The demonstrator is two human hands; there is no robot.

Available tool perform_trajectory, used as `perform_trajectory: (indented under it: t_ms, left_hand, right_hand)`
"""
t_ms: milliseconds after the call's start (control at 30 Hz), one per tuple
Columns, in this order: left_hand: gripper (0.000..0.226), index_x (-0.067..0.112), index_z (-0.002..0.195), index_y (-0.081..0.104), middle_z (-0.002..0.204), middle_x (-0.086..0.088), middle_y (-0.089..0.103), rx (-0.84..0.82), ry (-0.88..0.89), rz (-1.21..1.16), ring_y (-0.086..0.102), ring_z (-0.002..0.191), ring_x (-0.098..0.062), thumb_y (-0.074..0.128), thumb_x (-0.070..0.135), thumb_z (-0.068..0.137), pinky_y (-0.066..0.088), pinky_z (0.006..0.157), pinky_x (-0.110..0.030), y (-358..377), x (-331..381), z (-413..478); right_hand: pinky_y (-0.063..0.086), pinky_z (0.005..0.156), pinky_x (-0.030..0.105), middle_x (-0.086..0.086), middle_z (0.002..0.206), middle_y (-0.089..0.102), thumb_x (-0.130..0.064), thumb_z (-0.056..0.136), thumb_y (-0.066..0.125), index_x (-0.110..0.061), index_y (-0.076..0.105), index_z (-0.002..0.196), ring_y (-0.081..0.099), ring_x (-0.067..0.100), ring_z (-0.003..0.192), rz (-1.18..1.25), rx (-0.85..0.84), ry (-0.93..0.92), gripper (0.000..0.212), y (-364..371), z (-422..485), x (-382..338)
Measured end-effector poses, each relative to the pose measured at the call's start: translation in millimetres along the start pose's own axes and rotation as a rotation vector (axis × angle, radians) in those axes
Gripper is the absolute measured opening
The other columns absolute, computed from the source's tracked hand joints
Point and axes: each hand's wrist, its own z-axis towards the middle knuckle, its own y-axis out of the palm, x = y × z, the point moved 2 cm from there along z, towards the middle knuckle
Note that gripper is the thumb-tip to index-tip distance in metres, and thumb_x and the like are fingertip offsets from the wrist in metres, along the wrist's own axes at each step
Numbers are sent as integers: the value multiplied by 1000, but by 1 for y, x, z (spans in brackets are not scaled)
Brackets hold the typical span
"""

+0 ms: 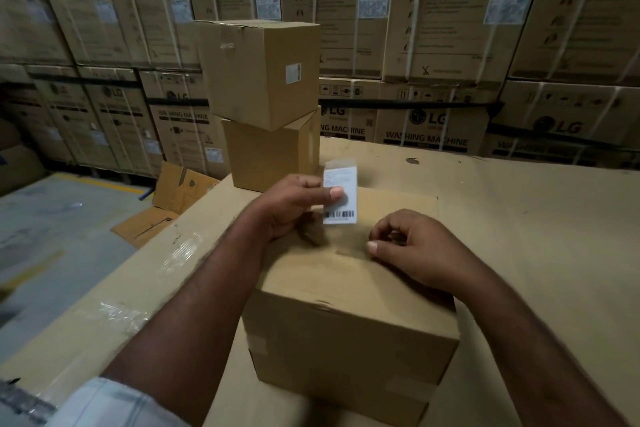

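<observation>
Sleeve (104,406) pale, bottom left, both forearms bare. Closed cardboard box (346,322) sits on the cardboard-covered tabletop (536,236). Left grip (294,204) pinches a white barcode label (346,184) between thumb and fingers, held upright just above the box's far edge. Right grip (415,250) rests on the box top with its fingers curled in; can't tell if it pinches anything. Two stacked boxes (259,73) stand behind, the upper one twisted askew. Washing machine cartons (443,28) wall the back. Flattened cardboard (166,204) lies on the floor, left.
</observation>
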Motion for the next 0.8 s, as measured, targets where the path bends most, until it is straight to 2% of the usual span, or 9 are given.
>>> perform_trajectory:
  t_ms: [100, 167, 267, 367, 533, 633, 700, 767, 800]
  left_hand:
    - [22, 6, 82, 73, 80, -15, 67, 168, 47, -154, 62, 66, -20, 80, 26, 78, 52, 56, -33, -6, -2, 14]
    - [30, 10, 83, 76, 87, -16, 58, 272, 64, -114, 48, 66, -22, 81, 39, 80, 44, 50, -31, -10, -1, 27]
    - [32, 13, 84, 75, 81, -6, 70, 382, 57, -101, 59, 67, -16, 72, 44, 89, 46, 49, -21, -13, 8, 52]
    - [36, 7, 93, 74, 86, -9, 76, 398, 50, -130, 70, 77, -21, 65, 41, 95, 55, 66, -31, -17, 16, 82]
    - [43, 7, 105, 70, 100, -23, 74, 378, -39, -176, 68, 74, -34, 62, 48, 95, 56, 51, -39, -23, -4, 105]
    - [49, 6, 105, 71, 96, -23, 75, 348, -45, -249, 67, 72, -36, 60, 52, 93, 52, 55, -40, -30, -12, 108]
    - [54, 8, 106, 72, 102, -24, 74, 374, -47, -318, 68, 82, -41, 61, 57, 87, 49, 55, -38, -37, -15, 110]
    - [53, 13, 102, 73, 101, -20, 76, 422, -46, -377, 69, 94, -47, 61, 60, 81, 45, 56, -36, -43, -18, 111]
    - [51, 14, 99, 74, 99, -17, 77, 446, -41, -391, 70, 96, -47, 61, 60, 81, 43, 55, -34, -45, -20, 113]
  right_hand:
    - [46, 92, 27, -12, 110, 47, -52, 79, 75, -32, 62, 101, 51, 5, 103, -164, -102, -16, 33, 10, -1, -6]
    - [46, 94, 32, -12, 113, 43, -59, 78, 73, -34, 56, 104, 47, 7, 106, -225, -127, 16, 40, 14, -2, -11]
    - [47, 90, 34, -13, 109, 42, -63, 76, 71, -34, 54, 98, 45, 8, 103, -285, -101, 63, 41, 17, -3, -19]
    - [48, 85, 37, -11, 102, 45, -70, 71, 70, -29, 54, 89, 44, 12, 99, -377, -36, 123, 48, 19, 1, -29]
    - [42, 86, 39, -1, 109, 58, -82, 73, 57, -25, 64, 101, 49, 22, 109, -619, 78, 263, 64, 28, 37, -42]
    - [39, 66, 31, 3, 108, 67, -83, 74, 56, -21, 66, 103, 58, 25, 98, -622, 141, 406, 70, 28, 75, -34]
    - [34, 58, 27, 2, 101, 68, -85, 70, 58, -20, 65, 102, 57, 24, 84, -602, 206, 480, 73, 24, 97, -27]
    - [38, 63, 29, 4, 107, 65, -84, 70, 59, -20, 62, 110, 56, 25, 89, -619, 255, 491, 76, 24, 109, -22]
    - [43, 72, 33, 6, 116, 62, -83, 71, 60, -20, 59, 117, 57, 27, 100, -636, 275, 468, 77, 26, 113, -20]
